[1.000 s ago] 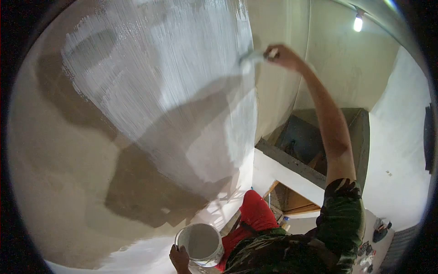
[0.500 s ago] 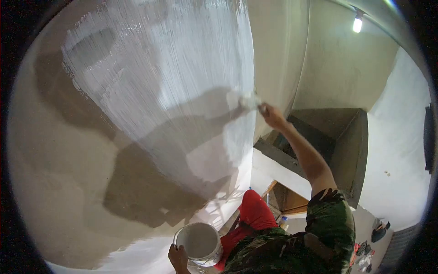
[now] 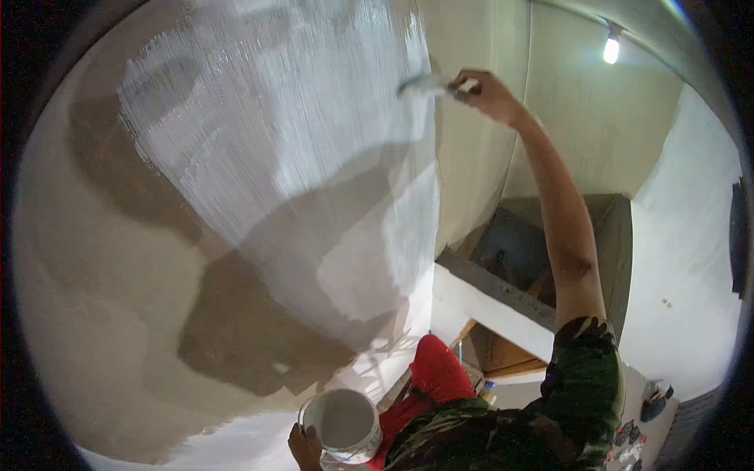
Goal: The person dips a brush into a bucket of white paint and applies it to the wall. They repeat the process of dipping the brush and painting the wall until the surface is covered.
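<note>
High at the upper right of the painted patch, my right hand (image 3: 493,98) is closed around the handle of a paint brush (image 3: 424,85). The brush is blurred by motion, its bristle end pointing left across the wet white paint (image 3: 314,102) on the wall. Down at the bottom, my left hand (image 3: 305,447) grips a white paint bucket (image 3: 363,441) at its left rim, fingers folded over the edge. The bucket's mouth faces me, with a pale inside. My shadow falls over the wall between the two hands.
Bare beige plaster (image 3: 94,298) lies left of the paint. Right of the wall corner sits a grey concrete recess (image 3: 503,286), with a wooden-framed opening (image 3: 503,349) below. A lit bulb (image 3: 612,49) hangs at the upper right. Several small items (image 3: 628,439) lie on the floor.
My right hand has moved up and slightly right with the brush, and the arm has stretched out further. My left hand and the bucket have barely moved.
</note>
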{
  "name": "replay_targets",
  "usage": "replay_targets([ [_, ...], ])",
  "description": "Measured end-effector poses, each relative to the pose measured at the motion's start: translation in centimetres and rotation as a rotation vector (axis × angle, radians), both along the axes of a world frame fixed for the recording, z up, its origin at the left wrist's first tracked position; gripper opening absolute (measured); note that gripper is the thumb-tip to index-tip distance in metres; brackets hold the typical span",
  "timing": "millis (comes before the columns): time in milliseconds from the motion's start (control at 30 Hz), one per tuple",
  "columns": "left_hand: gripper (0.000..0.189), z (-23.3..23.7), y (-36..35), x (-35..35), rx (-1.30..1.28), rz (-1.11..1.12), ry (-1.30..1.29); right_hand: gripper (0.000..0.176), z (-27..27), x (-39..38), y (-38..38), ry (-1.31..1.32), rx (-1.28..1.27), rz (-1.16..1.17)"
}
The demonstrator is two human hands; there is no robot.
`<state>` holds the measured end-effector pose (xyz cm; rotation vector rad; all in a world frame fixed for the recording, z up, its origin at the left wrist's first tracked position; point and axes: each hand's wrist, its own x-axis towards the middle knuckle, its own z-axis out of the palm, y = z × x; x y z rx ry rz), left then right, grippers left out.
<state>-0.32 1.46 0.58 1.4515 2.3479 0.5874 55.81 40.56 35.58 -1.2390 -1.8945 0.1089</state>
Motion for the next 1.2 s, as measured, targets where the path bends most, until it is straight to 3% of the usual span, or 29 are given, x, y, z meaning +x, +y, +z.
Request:
replay_targets([
  [100,0.027,-1.2,-0.1,-0.7,0.032,-0.009,0.033,0.020,8.6,0.8,-1.8,0.127,-0.134,-0.040],
  [167,0.030,-2.3,-0.2,-1.1,0.061,-0.038,0.067,0.021,12.7,1.3,-1.6,0.182,0.128,0.013],
  [200,0.029,-1.6,-0.7,-0.5,0.054,-0.028,0.031,0.021,13.9,0.5,-2.1,0.178,0.137,0.015],
  [267,0.030,-0.4,-1.2,0.4,0.050,-0.017,-0.009,0.038,15.4,-1.4,-2.5,0.140,0.152,-0.172],
  [300,0.032,0.4,-1.1,0.7,0.015,-0.005,-0.019,0.038,14.4,-0.9,-0.7,0.137,0.158,-0.169],
  [367,0.035,0.8,-0.8,0.9,-0.016,0.010,-0.027,0.018,9.7,0.5,5.4,0.021,0.443,0.046],
  [433,0.036,0.8,-0.9,0.9,0.020,-0.001,0.036,0.016,3.8,-0.4,4.2,-0.017,0.265,-0.094],
  [500,0.036,1.3,-0.6,0.8,-0.060,0.023,-0.012,0.016,-0.3,-0.4,1.5,-0.126,-0.111,-0.182],
  [567,0.035,1.4,-0.3,0.9,-0.135,0.043,-0.055,0.017,-2.5,0.9,0.0,-0.211,-0.238,-0.078],
  [667,0.033,1.1,-0.7,0.7,-0.036,0.038,-0.043,0.020,-0.6,3.0,1.5,-0.295,-0.201,0.070],
  [700,0.034,0.8,-0.8,0.5,-0.024,0.036,-0.100,0.019,2.3,1.6,0.8,-0.366,-0.205,-0.073],
  [767,0.035,0.9,-0.7,0.7,-0.007,0.035,-0.157,0.020,7.2,0.8,1.2,-0.347,-0.131,-0.062],
  [800,0.035,1.3,-0.6,0.9,-0.056,0.035,-0.098,0.020,9.7,0.8,1.9,-0.183,-0.278,-0.161],
  [900,0.037,2.8,-0.4,1.5,-0.135,0.063,-0.017,0.023,15.1,1.5,1.0,-0.015,-0.044,-0.047],
  [967,0.037,1.9,-0.8,1.1,-0.169,0.087,-0.007,0.022,17.6,1.3,-0.2,0.092,-0.001,-0.138],
  [1067,0.037,-1.0,-1.8,-0.6,-0.035,0.020,0.026,0.034,17.3,0.9,-0.9,0.145,0.068,-0.182],
  [1100,0.036,-0.4,-1.7,-0.5,-0.069,0.029,-0.001,0.034,15.4,1.3,1.1,0.150,0.067,-0.181],
  [1167,0.034,0.0,-1.8,-0.7,-0.103,0.039,-0.027,0.022,9.4,2.3,7.3,-0.072,0.375,-0.040],
  [1200,0.032,-0.2,-1.8,-0.8,-0.113,0.044,-0.041,0.021,7.1,1.5,6.4,-0.076,0.261,-0.100],
])
